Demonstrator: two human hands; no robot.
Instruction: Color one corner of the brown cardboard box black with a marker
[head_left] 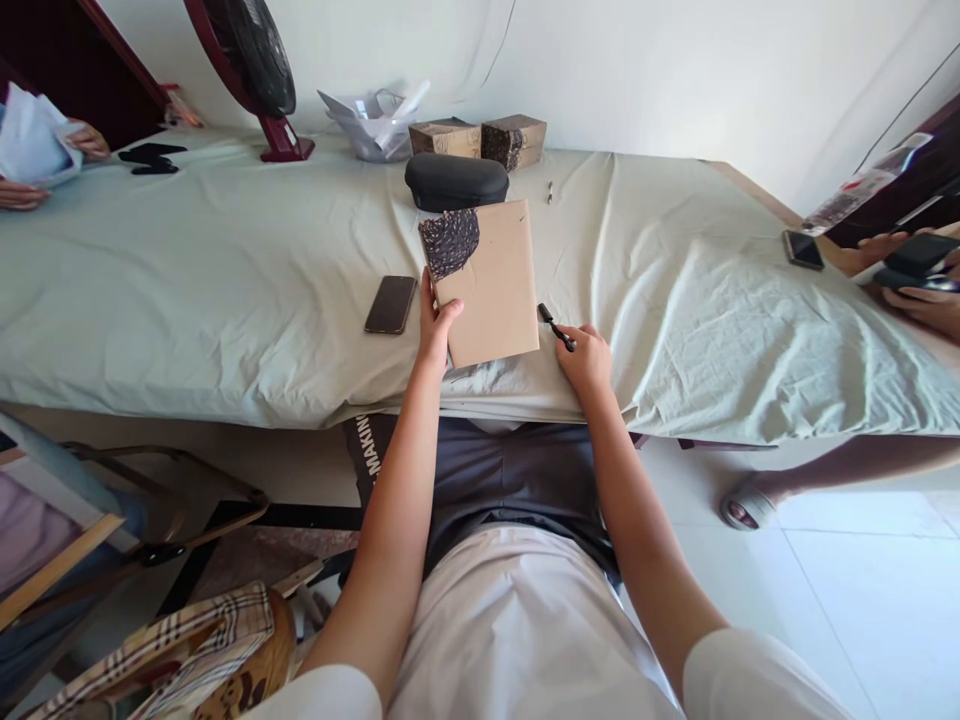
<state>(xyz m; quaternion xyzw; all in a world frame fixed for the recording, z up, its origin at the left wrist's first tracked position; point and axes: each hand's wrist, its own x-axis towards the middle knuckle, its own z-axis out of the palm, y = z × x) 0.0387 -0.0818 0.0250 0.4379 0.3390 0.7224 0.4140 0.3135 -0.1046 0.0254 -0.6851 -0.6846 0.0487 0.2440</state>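
A flat brown cardboard piece [491,285] lies on the cloth-covered table [225,270] in front of me; its top left corner is filled with dark scribbled marks [450,242]. My left hand [435,325] grips the cardboard's left edge, thumb on top. My right hand [585,358] rests just right of the cardboard, fingers closed on a black pen [555,326] whose tip points toward the cardboard's right edge.
A dark phone [391,304] lies left of the cardboard, a black case [456,181] behind it, then two small boxes [480,139], a plastic bag [375,122] and a fan [259,70]. Another person's hands [911,275] hold a phone at right; other hands [45,160] hold paper at far left.
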